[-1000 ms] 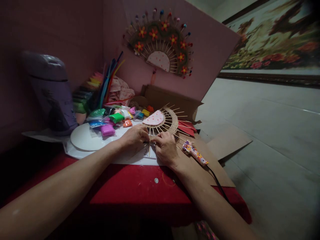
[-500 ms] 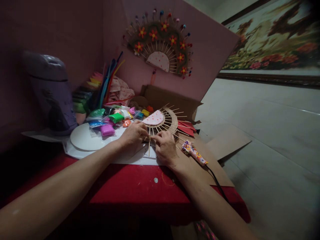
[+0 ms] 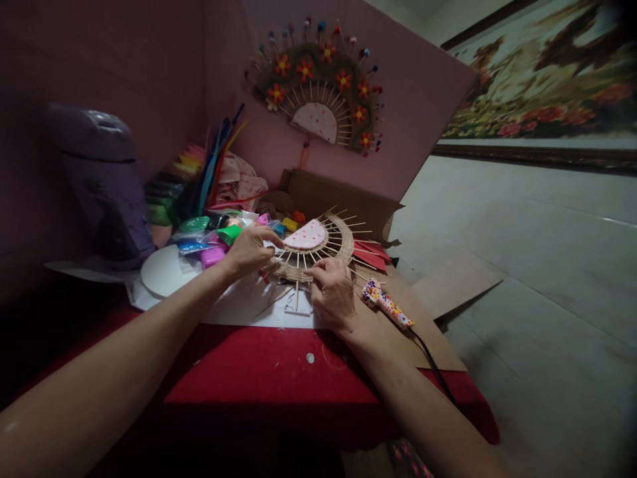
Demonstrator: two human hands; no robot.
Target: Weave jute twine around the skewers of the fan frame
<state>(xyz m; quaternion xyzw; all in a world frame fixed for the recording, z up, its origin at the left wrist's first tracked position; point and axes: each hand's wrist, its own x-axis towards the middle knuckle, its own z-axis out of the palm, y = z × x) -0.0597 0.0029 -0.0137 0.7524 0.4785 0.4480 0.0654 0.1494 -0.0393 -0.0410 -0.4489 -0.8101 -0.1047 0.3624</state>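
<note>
A half-round fan of thin wooden sticks (image 3: 309,256) lies on the table, with brown twine (image 3: 343,247) woven in a band across them. Its centre is a half-disc of white cloth with pink dots (image 3: 307,234). My right hand (image 3: 332,292) has thumb and fingers closed on the near part of the twine band. At the fan's left end is my left hand (image 3: 253,249), its fingers bent and the thumb close to the index fingertip. Whatever lies between those fingertips is too small to make out.
Bagged coloured clay (image 3: 213,256) and a white disc (image 3: 166,272) are on the left, near a purple bottle (image 3: 107,192). A glue gun in flowered wrapping (image 3: 387,304) lies on cardboard (image 3: 423,338) to the right. A finished fan (image 3: 318,86) hangs behind.
My left hand has moved left and slightly up, away from my right hand, uncovering the twine band's near left part. My right hand stays almost in place.
</note>
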